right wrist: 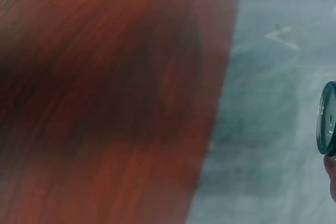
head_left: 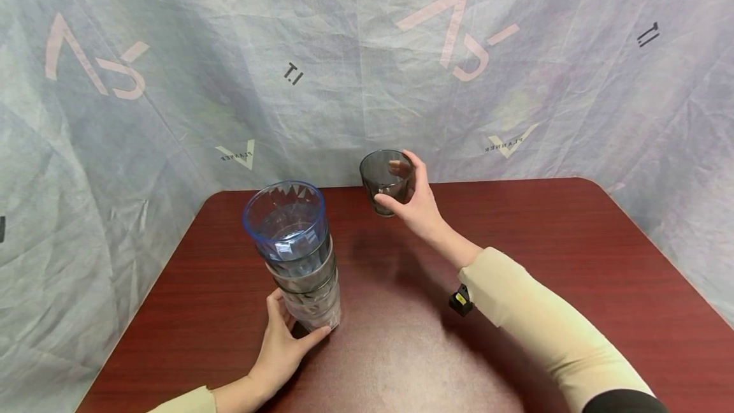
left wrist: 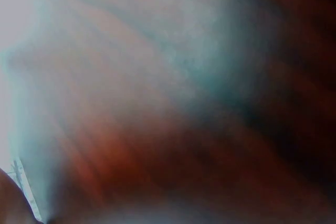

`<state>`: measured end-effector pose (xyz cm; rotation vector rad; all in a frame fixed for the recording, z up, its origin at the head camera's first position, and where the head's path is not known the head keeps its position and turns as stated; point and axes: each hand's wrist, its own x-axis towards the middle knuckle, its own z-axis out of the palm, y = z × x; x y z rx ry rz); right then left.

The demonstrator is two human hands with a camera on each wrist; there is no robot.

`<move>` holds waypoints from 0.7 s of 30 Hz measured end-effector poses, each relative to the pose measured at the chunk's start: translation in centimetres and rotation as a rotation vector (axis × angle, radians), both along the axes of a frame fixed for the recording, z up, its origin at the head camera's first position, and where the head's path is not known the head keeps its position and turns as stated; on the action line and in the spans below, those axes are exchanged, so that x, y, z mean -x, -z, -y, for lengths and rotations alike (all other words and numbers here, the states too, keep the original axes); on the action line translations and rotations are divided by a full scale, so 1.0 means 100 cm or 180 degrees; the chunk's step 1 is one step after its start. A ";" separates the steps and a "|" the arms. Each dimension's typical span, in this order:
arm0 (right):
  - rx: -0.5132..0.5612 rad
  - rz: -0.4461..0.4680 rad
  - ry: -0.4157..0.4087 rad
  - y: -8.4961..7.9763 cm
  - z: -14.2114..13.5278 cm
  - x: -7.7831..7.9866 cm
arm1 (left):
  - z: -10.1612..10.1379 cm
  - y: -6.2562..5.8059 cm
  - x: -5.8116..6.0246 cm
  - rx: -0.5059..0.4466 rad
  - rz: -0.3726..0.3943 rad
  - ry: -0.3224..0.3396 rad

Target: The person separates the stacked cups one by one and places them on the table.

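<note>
A stack of nested drinking glasses stands on the left half of the table. Its top glass [head_left: 289,225] has a blue rim, and below it come a grey-tinted glass [head_left: 312,276] and clear glass near the bottom. My left hand [head_left: 281,343] grips the stack low down, thumb in front and fingers on its left side. Off to the right, my right hand [head_left: 421,202] holds a dark grey-tinted glass [head_left: 375,174] by its side, above the table's far part. In the right wrist view, the base of a glass [right wrist: 326,119] and a fingertip [right wrist: 331,174] show at the edge.
The dark red wooden table [head_left: 545,241] has rounded far corners. A grey printed cloth [head_left: 344,101] hangs behind and around it. A small black device [head_left: 460,300] sits at the right sleeve's cuff. The left wrist view is mostly blurred.
</note>
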<state>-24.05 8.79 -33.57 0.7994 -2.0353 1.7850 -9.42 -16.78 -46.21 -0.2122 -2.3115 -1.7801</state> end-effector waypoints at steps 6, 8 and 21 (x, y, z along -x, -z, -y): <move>-0.0109 0.0434 0.0171 0.020 -0.003 0.013 | 0.000 0.000 0.000 0.0007 -0.0018 0.0010; -0.0123 0.0551 0.0256 0.034 -0.006 0.023 | 0.000 0.001 0.000 0.0020 -0.0041 0.0010; -0.0433 0.1008 0.0902 0.084 -0.009 0.066 | 0.000 0.001 0.001 -0.0017 -0.0040 0.0012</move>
